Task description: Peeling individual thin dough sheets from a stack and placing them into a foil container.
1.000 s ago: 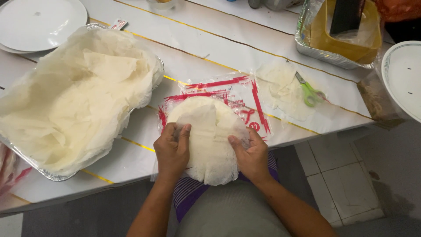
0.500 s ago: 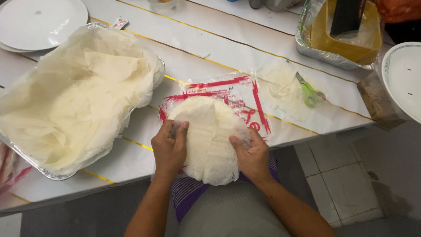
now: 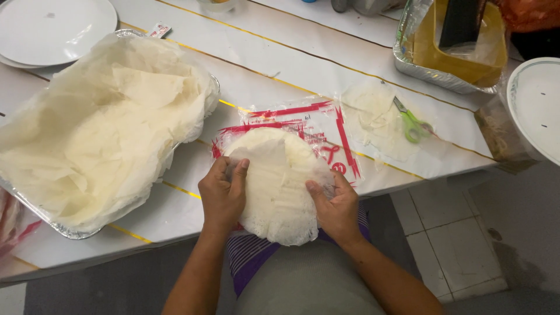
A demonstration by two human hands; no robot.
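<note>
Both hands are holding a round stack of thin white wrappers (image 3: 274,184) at the near edge of the table (image 3: 350,64). The left hand (image 3: 221,195) is gripping the left side of the stack, with its fingers curled over the top and pressed down on it. The right hand (image 3: 335,207) is gripping the right side, with its thumb lying on top and the other fingers tucked under, so I cannot tell how they are bent. The stack is sitting partly on a clear plastic bag with red print (image 3: 315,131), and its near part is hanging out past the table edge, over the person's lap. To the left, close to the near left corner, a big foil tray (image 3: 35,210) is holding a loose heap of pale thin sheets (image 3: 99,122). 1 white plate (image 3: 55,23) is lying at the far left corner. To the right of the bag, green scissors (image 3: 411,123) are lying on a thin round sheet (image 3: 379,119). Near the far right corner, another foil tray (image 3: 426,70) is holding a yellow bag. At the right side, a white plate with a blue rim (image 3: 536,105) is showing.
</note>
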